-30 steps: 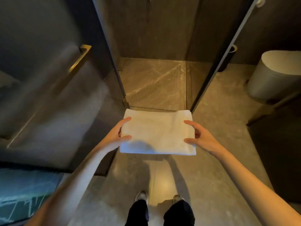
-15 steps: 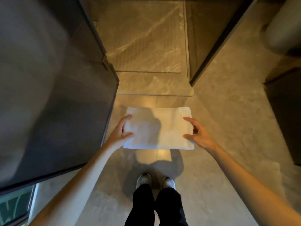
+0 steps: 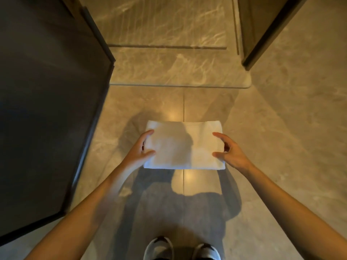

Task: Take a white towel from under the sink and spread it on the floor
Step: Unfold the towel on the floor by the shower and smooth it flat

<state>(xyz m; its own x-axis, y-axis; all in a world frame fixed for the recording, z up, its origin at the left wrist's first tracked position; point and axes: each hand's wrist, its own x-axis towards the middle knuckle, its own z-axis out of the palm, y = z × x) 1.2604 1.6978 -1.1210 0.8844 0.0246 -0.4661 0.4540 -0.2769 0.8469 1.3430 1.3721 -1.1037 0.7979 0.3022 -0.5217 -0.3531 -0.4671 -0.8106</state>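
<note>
A folded white towel [image 3: 184,145] is held flat in front of me, over the marble floor [image 3: 272,137], and its shadow falls on the tiles beneath it. My left hand [image 3: 139,149] grips the towel's left edge, thumb on top and fingers underneath. At the right edge, my right hand [image 3: 231,152] holds on with thumb and forefinger laid over the cloth. The towel remains folded into a rectangle.
A dark glass door [image 3: 47,109] stands open along the left. Ahead, a raised stone threshold [image 3: 178,76] leads into the shower area, with a dark door frame [image 3: 262,30] at the upper right. My shoes [image 3: 159,248] are at the bottom edge.
My view has tilted down toward the floor and my hands have lowered the folded towel closer to the tiles. Both hands keep their hold on its side edges.
</note>
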